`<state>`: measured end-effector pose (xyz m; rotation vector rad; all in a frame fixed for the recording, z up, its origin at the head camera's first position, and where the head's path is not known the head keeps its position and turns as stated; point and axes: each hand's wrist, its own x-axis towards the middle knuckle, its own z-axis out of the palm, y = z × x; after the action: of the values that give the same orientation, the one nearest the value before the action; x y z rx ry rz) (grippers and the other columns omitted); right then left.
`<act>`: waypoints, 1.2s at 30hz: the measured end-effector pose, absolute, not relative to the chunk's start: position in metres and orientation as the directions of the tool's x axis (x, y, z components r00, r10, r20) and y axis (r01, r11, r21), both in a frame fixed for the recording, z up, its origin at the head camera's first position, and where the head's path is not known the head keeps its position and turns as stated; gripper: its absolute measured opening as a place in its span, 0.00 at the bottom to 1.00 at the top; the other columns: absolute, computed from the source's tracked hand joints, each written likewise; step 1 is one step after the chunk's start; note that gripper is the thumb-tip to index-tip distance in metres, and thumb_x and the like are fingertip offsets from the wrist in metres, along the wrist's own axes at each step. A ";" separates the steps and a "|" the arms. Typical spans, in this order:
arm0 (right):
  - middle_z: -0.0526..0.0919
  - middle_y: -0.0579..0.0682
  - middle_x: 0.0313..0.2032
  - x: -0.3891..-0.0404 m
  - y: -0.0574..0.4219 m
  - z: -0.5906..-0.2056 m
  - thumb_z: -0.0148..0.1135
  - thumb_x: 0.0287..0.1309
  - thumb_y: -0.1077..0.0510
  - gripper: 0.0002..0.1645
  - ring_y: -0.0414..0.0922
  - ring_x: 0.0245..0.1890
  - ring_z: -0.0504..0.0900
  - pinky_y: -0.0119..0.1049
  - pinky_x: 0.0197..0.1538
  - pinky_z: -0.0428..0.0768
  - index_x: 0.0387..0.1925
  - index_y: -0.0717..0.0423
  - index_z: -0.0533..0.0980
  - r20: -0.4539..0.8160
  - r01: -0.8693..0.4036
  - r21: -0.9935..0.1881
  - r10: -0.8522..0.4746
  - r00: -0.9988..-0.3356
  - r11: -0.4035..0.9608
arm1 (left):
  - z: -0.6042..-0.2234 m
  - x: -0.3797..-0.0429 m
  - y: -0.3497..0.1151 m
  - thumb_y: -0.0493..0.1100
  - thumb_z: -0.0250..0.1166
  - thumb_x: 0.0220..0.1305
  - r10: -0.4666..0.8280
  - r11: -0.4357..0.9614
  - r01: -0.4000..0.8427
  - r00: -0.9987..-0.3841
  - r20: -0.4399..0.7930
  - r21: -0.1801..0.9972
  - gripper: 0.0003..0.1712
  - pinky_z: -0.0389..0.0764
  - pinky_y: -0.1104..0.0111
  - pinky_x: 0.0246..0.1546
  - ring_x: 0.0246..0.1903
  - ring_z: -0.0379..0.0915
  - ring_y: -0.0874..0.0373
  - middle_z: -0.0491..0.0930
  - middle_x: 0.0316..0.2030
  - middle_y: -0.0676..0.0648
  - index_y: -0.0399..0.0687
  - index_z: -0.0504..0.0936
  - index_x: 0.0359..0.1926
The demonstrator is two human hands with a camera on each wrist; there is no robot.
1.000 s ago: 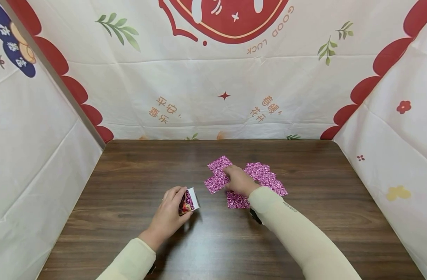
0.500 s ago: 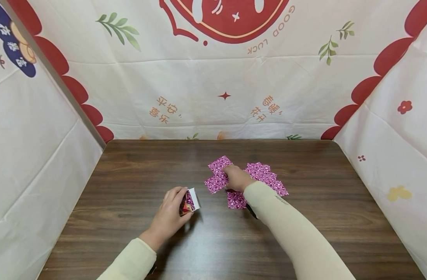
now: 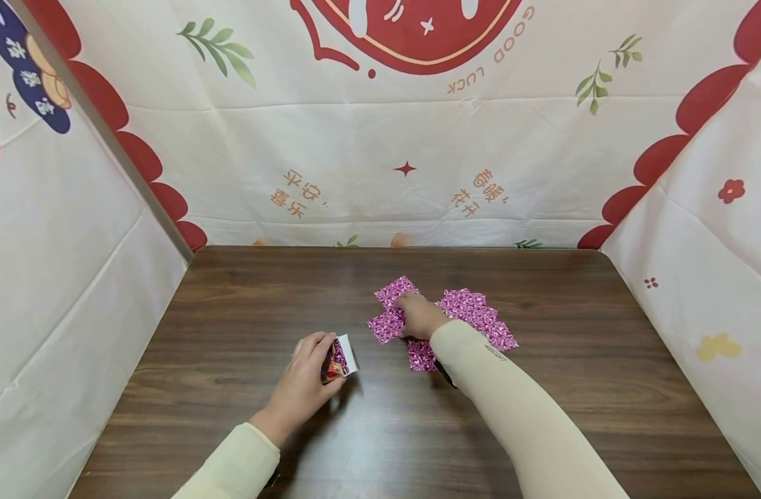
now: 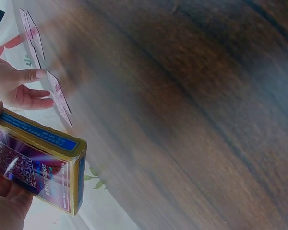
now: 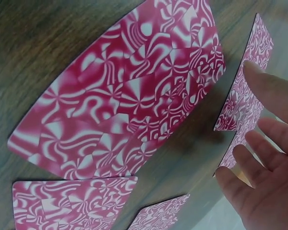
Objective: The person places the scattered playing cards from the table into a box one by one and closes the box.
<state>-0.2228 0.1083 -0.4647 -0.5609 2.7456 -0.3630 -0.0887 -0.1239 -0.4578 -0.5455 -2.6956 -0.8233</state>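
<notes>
In the head view my left hand (image 3: 301, 381) grips a small card box (image 3: 335, 360) with a white flap at its end. The left wrist view shows the box (image 4: 43, 167) between thumb and fingers, its edges gold and blue, its face purple. My right hand (image 3: 421, 317) reaches over pink-and-white patterned playing cards (image 3: 385, 326) lying face down. In the right wrist view its thumb and slightly bent fingers are spread at the edges of overlapping cards (image 5: 247, 86), with part of these cards hidden behind the hand.
A fan of more cards (image 3: 477, 315) lies to the right of the right hand, and another card (image 3: 421, 356) pokes out below the wrist. The dark wooden table (image 3: 262, 298) is bordered by a printed white cloth (image 3: 355, 138) at the back and sides.
The right forearm has shifted slightly left and down while the right hand stays over the same cards. The left hand keeps its grip on the box. The whole head view has shifted slightly.
</notes>
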 end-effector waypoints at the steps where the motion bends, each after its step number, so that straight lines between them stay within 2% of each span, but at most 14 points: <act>1: 0.63 0.58 0.60 -0.223 0.108 -0.464 0.70 0.38 0.60 0.41 0.53 0.61 0.60 0.43 0.62 0.59 0.58 0.60 0.66 -0.254 -0.334 -0.305 -0.414 -0.874 0.892 | -0.458 -0.089 -0.124 0.41 0.74 0.38 0.274 0.768 0.428 -0.892 0.359 0.477 0.40 0.70 0.61 0.51 0.51 0.62 0.52 0.68 0.50 0.45 0.37 0.70 0.55; 12: 0.63 0.58 0.61 -0.224 0.106 -0.461 0.70 0.40 0.59 0.40 0.52 0.63 0.57 0.43 0.63 0.58 0.58 0.60 0.67 -0.295 -0.328 -0.289 -0.410 -0.863 0.899 | -0.460 -0.089 -0.126 0.42 0.74 0.39 0.274 0.767 0.431 -0.890 0.364 0.476 0.38 0.71 0.61 0.50 0.50 0.63 0.52 0.68 0.50 0.45 0.38 0.70 0.54; 17: 0.63 0.56 0.61 -0.225 0.105 -0.462 0.70 0.40 0.58 0.39 0.52 0.62 0.59 0.43 0.62 0.60 0.58 0.58 0.67 -0.309 -0.337 -0.259 -0.408 -0.859 0.905 | -0.460 -0.089 -0.127 0.42 0.74 0.38 0.269 0.768 0.429 -0.890 0.369 0.476 0.39 0.71 0.60 0.50 0.50 0.63 0.52 0.68 0.50 0.44 0.37 0.70 0.54; 26: 0.69 0.55 0.54 -0.226 0.100 -0.457 0.70 0.41 0.57 0.32 0.51 0.56 0.66 0.41 0.58 0.67 0.52 0.58 0.73 -0.318 -0.390 -0.179 -0.428 -0.846 0.903 | -0.459 -0.089 -0.128 0.42 0.73 0.40 0.268 0.773 0.420 -0.895 0.356 0.476 0.39 0.71 0.61 0.50 0.51 0.63 0.52 0.68 0.51 0.45 0.37 0.70 0.55; 31: 0.71 0.54 0.47 -0.224 0.097 -0.455 0.72 0.39 0.58 0.29 0.50 0.50 0.69 0.41 0.54 0.70 0.47 0.59 0.75 -0.310 -0.397 -0.169 -0.431 -0.847 0.902 | -0.459 -0.089 -0.130 0.42 0.74 0.39 0.263 0.773 0.417 -0.896 0.357 0.478 0.39 0.71 0.61 0.50 0.51 0.63 0.52 0.68 0.51 0.44 0.37 0.70 0.55; 36: 0.73 0.53 0.44 -0.225 0.095 -0.458 0.72 0.37 0.59 0.28 0.49 0.49 0.69 0.40 0.53 0.71 0.45 0.57 0.76 -0.287 -0.406 -0.169 -0.439 -0.852 0.898 | -0.458 -0.088 -0.131 0.42 0.74 0.39 0.259 0.775 0.411 -0.899 0.352 0.480 0.39 0.71 0.61 0.50 0.51 0.63 0.52 0.68 0.51 0.44 0.37 0.70 0.55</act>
<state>-0.2249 0.0953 -0.4581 -0.6273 2.7437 -0.1462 -0.0884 -0.1307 -0.4585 -0.5207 -2.7029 -0.8211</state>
